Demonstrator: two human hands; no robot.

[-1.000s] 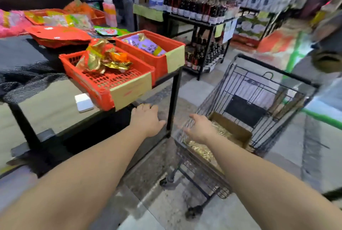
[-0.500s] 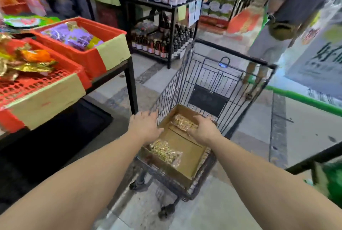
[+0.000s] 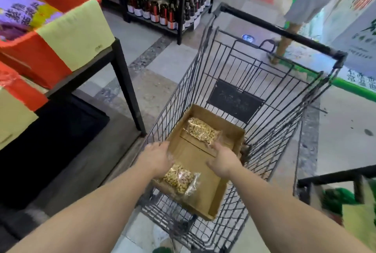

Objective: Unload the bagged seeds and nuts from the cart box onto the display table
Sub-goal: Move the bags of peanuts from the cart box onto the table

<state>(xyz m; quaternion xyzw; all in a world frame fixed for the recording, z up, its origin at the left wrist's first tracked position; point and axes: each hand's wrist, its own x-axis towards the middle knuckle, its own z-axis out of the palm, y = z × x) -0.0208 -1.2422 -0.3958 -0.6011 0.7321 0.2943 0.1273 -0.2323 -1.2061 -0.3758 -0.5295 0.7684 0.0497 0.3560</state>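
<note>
I see both forearms stretched forward and down into the wire cart [image 3: 254, 82], palms facing down. My left hand [image 3: 157, 158] hovers over the near left edge of the cardboard box [image 3: 213, 197], its fingers spread and relaxed, grasping nothing, just above the near bag of nuts [image 3: 180, 177] that lies at the box's near left corner. My right hand [image 3: 222, 159] reaches over the middle of the box with its fingers extended and loose, fingertips at the near end of the far bag of nuts [image 3: 202, 129], which lies flat toward the box's far edge; I cannot tell whether they touch it. The 2 bags are well apart. On the surface [image 3: 114, 49] at left, an orange crate [image 3: 46, 59] holds purple packets [image 3: 18, 14] with printed characters too blurred to read.
</note>
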